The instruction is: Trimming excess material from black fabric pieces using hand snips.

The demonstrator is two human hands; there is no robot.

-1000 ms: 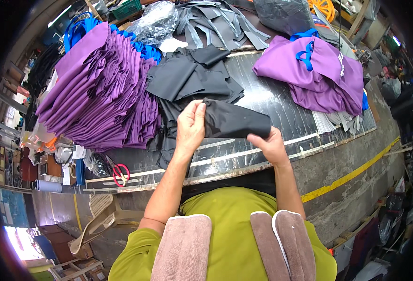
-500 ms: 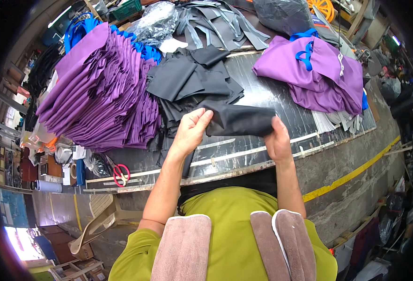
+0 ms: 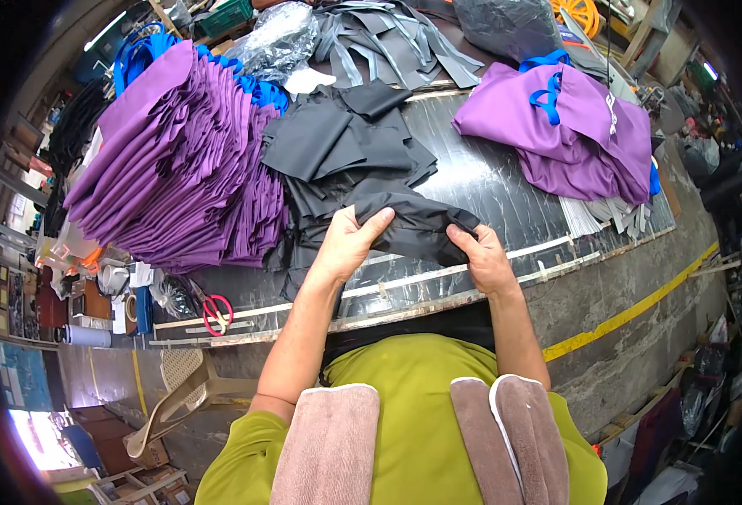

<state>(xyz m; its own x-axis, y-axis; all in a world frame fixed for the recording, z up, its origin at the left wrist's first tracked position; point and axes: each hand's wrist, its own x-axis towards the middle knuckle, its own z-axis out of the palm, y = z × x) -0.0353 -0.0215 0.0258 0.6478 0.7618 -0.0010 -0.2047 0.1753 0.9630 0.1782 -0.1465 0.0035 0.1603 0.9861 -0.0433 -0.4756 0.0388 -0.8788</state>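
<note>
Two closed pinches: left hand (image 3: 346,246), right hand (image 3: 490,261), thumbs over opposite ends
Black fabric piece (image 3: 417,227): between them, thin, smooth, creased

Tabletop (image 3: 442,151): a broad white glare is spreading across its shiny black surface.
Tube light (image 3: 106,29): it is glowing white at upper left; a smaller strip light (image 3: 712,72) is shining at far right.
Opening (image 3: 39,433): it is burning out to white at lower left.
Plastic wrap (image 3: 272,44): it is catching small glints.
Black cloth (image 3: 413,223): its darkest folds are losing detail.
Table edge (image 3: 413,321): it is bowing with the fisheye distortion.
Picture corners: they are sinking into black.
</note>
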